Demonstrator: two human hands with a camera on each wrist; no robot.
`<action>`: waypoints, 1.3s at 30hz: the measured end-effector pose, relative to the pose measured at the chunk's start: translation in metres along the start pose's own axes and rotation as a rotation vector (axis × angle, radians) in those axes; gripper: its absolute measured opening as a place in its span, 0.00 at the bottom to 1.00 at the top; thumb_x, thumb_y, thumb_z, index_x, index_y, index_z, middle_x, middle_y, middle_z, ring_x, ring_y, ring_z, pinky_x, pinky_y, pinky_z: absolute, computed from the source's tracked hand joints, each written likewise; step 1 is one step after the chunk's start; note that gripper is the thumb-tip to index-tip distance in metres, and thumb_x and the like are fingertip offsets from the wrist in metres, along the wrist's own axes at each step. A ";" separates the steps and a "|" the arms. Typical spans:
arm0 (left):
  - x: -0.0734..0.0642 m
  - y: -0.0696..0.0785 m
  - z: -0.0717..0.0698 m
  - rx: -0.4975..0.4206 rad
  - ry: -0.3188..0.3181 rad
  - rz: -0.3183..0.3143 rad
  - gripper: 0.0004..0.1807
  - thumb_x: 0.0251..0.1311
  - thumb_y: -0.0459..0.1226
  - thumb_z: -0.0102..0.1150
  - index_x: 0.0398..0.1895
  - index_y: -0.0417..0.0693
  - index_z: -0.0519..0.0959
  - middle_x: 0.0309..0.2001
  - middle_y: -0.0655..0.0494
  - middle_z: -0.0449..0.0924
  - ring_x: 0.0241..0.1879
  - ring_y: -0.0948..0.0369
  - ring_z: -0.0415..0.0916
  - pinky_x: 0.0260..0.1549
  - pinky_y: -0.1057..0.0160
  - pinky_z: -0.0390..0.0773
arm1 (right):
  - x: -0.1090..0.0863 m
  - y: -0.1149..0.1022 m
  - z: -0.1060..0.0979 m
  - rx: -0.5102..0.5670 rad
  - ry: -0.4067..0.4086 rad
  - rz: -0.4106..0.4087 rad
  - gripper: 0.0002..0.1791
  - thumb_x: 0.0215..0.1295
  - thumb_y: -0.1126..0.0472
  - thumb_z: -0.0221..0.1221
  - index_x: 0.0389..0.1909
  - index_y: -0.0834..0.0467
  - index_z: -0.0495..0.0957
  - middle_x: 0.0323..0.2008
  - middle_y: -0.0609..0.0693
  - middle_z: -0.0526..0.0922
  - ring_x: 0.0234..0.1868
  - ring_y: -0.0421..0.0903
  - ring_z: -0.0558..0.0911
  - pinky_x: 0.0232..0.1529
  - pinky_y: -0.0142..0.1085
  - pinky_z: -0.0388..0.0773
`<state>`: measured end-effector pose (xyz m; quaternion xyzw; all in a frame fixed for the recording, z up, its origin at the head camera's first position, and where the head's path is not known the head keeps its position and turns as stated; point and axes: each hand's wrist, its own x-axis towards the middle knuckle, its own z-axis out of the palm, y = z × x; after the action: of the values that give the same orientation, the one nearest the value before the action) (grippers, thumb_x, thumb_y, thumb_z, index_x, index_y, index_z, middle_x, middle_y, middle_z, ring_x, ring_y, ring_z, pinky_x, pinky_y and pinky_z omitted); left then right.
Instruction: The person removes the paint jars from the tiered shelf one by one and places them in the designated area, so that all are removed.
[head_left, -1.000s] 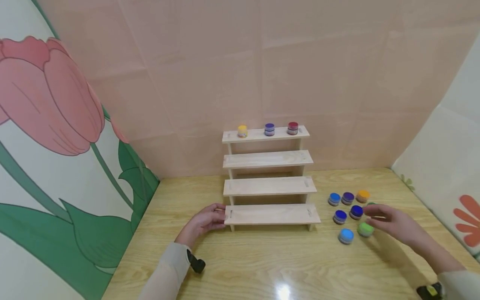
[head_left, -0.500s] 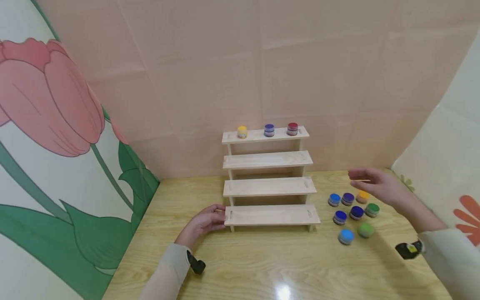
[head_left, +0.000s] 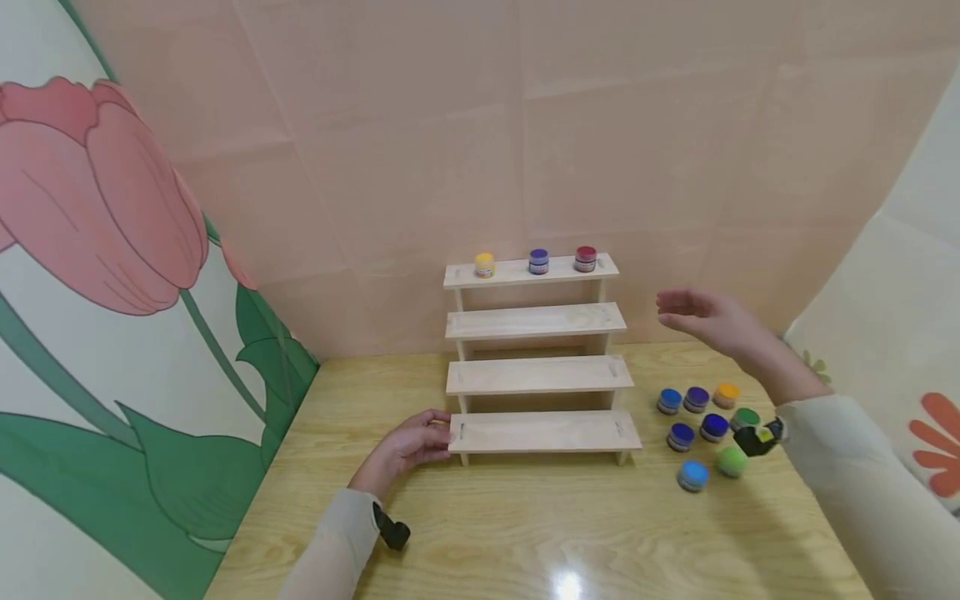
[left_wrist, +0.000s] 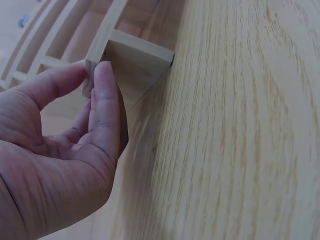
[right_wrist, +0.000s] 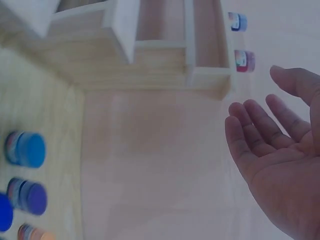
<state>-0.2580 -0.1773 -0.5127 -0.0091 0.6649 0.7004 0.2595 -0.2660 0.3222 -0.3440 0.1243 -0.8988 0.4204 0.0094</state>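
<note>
A four-step wooden rack [head_left: 540,377] stands on the table. My left hand [head_left: 412,442] pinches the left end of its lowest step; the left wrist view shows thumb and fingertips on either side of the board [left_wrist: 98,45]. My right hand [head_left: 705,317] is raised to the right of the rack, above and behind a group of small paint jars. Its fingers are bent loosely, and the right wrist view shows nothing between them. Three jars sit on the top step: yellow [head_left: 484,265], purple [head_left: 538,262] and dark red [head_left: 586,259].
On the table [head_left: 480,525], right of the rack, are several jars: light blue [head_left: 692,476], light green [head_left: 731,461], green [head_left: 745,418], orange [head_left: 726,395] and others in blue and purple. A pinkish cloth [head_left: 420,167] hangs behind; a tulip-printed panel [head_left: 150,400] borders the left.
My right hand has risen from beside the green jars and moved left toward the rack, with nothing in it. The left hand keeps its place on the lowest step.
</note>
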 end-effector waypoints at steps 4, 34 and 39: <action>0.000 0.000 0.000 0.004 -0.006 -0.004 0.27 0.63 0.25 0.60 0.65 0.34 0.65 0.44 0.50 0.79 0.36 0.60 0.81 0.34 0.65 0.85 | 0.017 -0.009 0.002 0.026 0.028 0.000 0.33 0.75 0.48 0.57 0.71 0.63 0.65 0.66 0.65 0.73 0.48 0.23 0.75 0.48 0.17 0.71; 0.003 0.002 0.001 0.030 0.010 -0.021 0.27 0.63 0.26 0.61 0.65 0.36 0.66 0.40 0.50 0.80 0.34 0.60 0.81 0.34 0.65 0.85 | 0.100 -0.057 0.021 0.131 0.121 0.041 0.34 0.74 0.53 0.59 0.73 0.65 0.62 0.71 0.65 0.67 0.70 0.64 0.68 0.71 0.59 0.64; 0.003 0.000 0.000 0.031 0.014 -0.019 0.27 0.63 0.27 0.61 0.65 0.36 0.66 0.40 0.50 0.81 0.35 0.60 0.81 0.35 0.65 0.85 | 0.110 -0.058 0.027 0.142 0.134 0.064 0.34 0.75 0.53 0.58 0.74 0.64 0.61 0.71 0.64 0.67 0.70 0.63 0.67 0.71 0.59 0.64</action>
<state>-0.2609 -0.1762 -0.5137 -0.0163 0.6773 0.6874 0.2618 -0.3570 0.2423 -0.3047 0.0678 -0.8675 0.4905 0.0472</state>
